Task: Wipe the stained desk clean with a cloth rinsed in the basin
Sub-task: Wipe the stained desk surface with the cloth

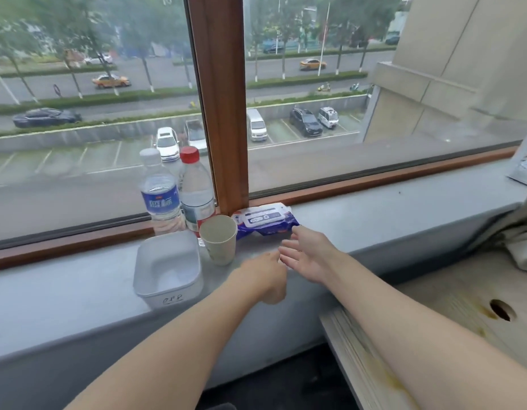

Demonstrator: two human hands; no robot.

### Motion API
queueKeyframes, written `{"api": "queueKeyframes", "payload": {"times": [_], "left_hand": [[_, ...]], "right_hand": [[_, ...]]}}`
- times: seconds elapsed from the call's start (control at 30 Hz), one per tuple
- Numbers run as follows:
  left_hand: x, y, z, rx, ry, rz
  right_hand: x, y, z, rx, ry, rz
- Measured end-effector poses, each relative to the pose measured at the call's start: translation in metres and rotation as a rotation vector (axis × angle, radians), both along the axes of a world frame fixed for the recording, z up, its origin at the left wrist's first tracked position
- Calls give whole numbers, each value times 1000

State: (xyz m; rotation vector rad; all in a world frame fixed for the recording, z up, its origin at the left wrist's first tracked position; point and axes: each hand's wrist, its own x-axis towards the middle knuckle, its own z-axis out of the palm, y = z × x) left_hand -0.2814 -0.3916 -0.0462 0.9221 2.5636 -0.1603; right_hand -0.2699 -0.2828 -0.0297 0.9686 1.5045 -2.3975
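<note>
Reaching over the grey windowsill (374, 208), two bare hands hover empty: the left hand (263, 275) droops loosely, the right hand (308, 254) spreads open just before one wipes pack (265, 220). One white basin (167, 294), one paper cup (219, 239) and two bottles, blue-labelled (161, 193) and red-capped (195, 190), stand leftward. One brownish stain (488, 313) marks the surface (463, 279), lower right.
</note>
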Motion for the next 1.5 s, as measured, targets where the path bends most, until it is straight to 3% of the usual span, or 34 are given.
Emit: {"api": "queueKeyframes", "payload": {"times": [0.13,0.23,0.33,0.47,0.7,0.93,1.0,1.17,1.3,1.5], "left_hand": [[-4,2,5,-77,-12,-22],[7,17,8,-118,133,-89],[40,63,9,31,242,-168],[114,140,0,196,150,-374],[338,260,-31,242,33,-873],[615,290,-52,178,-111,-1319],[690,280,-61,134,-132,-1423],[823,257,-98,42,-150,-1585],[892,251,-131,-97,-175,-1661],[947,243,-158,-312,-38,-1786]], "right_hand": [[21,16,1,50,-10,-27],[53,41,-2,99,-51,-97],[103,72,-10,132,-63,-190],[199,119,-22,162,-93,-404],[471,179,-59,209,-229,-970],[755,135,-80,349,-474,-1300],[828,109,-92,434,-621,-1285],[973,53,-135,659,-1059,-949],[1044,30,-174,775,-1190,-732],[1080,36,-219,937,-1206,-421]]}}
